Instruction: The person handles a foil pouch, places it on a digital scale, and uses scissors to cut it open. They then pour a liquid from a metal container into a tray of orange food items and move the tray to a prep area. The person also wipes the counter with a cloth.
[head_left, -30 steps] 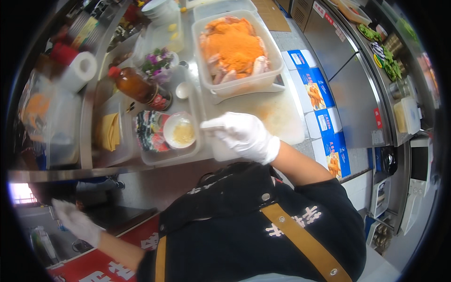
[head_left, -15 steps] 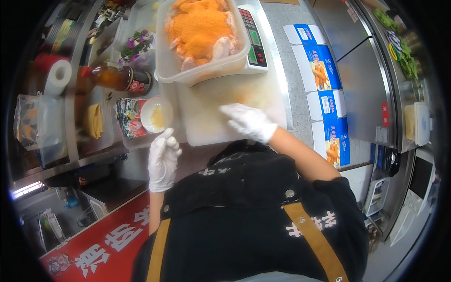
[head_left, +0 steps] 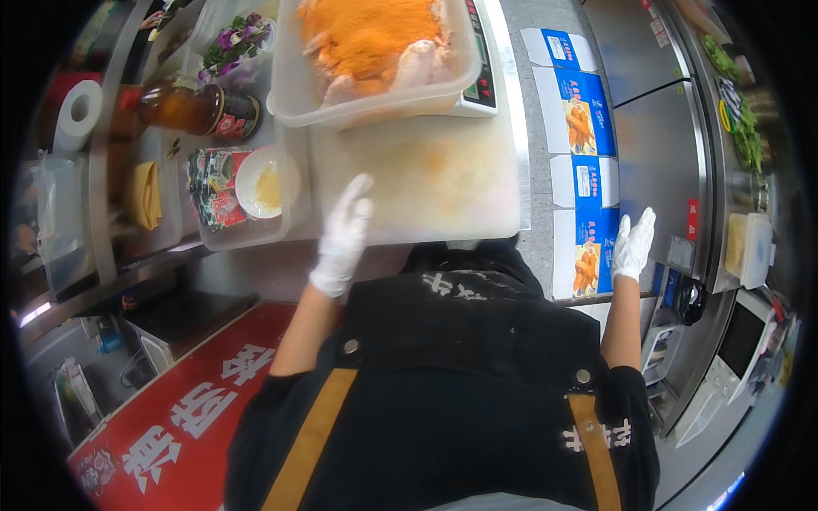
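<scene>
My left hand (head_left: 342, 237), in a white glove, is held at the near left corner of a white cutting board (head_left: 405, 192). Its fingers are stretched out and nothing is in them. Far to the right, my right hand (head_left: 632, 245), gloved alike, is raised with fingers extended, also holding nothing. Beyond the board, a clear plastic tub (head_left: 383, 112) rests on a digital scale (head_left: 482, 81). Raw chicken pieces (head_left: 415, 65) fill it, heaped with orange powder (head_left: 366, 38). A faint orange stain marks the board.
Left of the board, a plastic tray holds a white bowl (head_left: 259, 183) of pale yellow granules and printed packets (head_left: 213, 189). A dark sauce bottle (head_left: 192, 109) lies beyond. Flattened blue and white cartons (head_left: 583, 175) cover floor at right, beside a steel refrigerator (head_left: 660, 145).
My right hand has swung away from the cutting board, out to the right. The left hand has moved right, toward the board, and its fingers have straightened. My view has shifted slightly.
</scene>
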